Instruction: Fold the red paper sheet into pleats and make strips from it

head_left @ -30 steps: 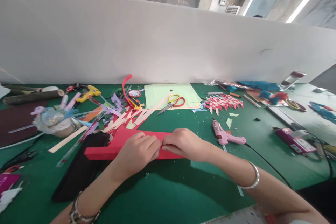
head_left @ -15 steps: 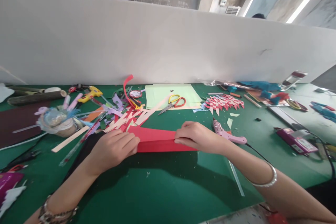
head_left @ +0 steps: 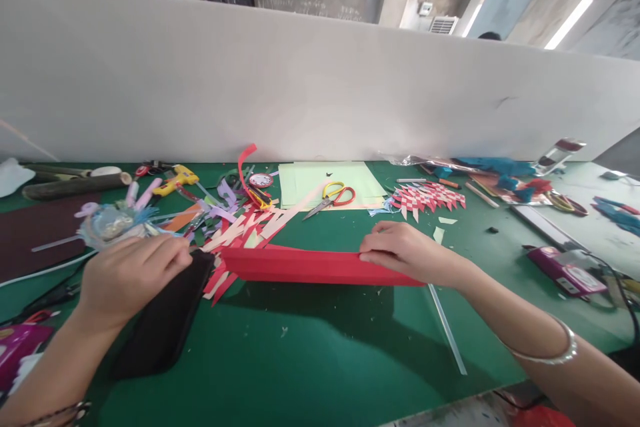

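A long folded red paper (head_left: 310, 265) lies across the green mat (head_left: 310, 360) in front of me. My right hand (head_left: 407, 253) pinches the fold near the paper's right end, fingers pressed together on it. My left hand (head_left: 133, 273) is off the paper, a little left of its left end. It rests with curled fingers over the top of a black pouch (head_left: 160, 327). Whether anything is inside those fingers is hidden.
Cut paper strips (head_left: 245, 227) are heaped behind the red paper's left end. Scissors (head_left: 333, 195) lie on pale green sheets (head_left: 320, 177). A woven red-and-white piece (head_left: 427, 195), a yellow glue gun (head_left: 175, 179) and a magenta box (head_left: 563, 267) lie around. A white partition (head_left: 320, 80) closes the back.
Both hands slid apart along the red paper from its middle. The left hand ran off its left end onto the black pouch; the right hand reached the right end.
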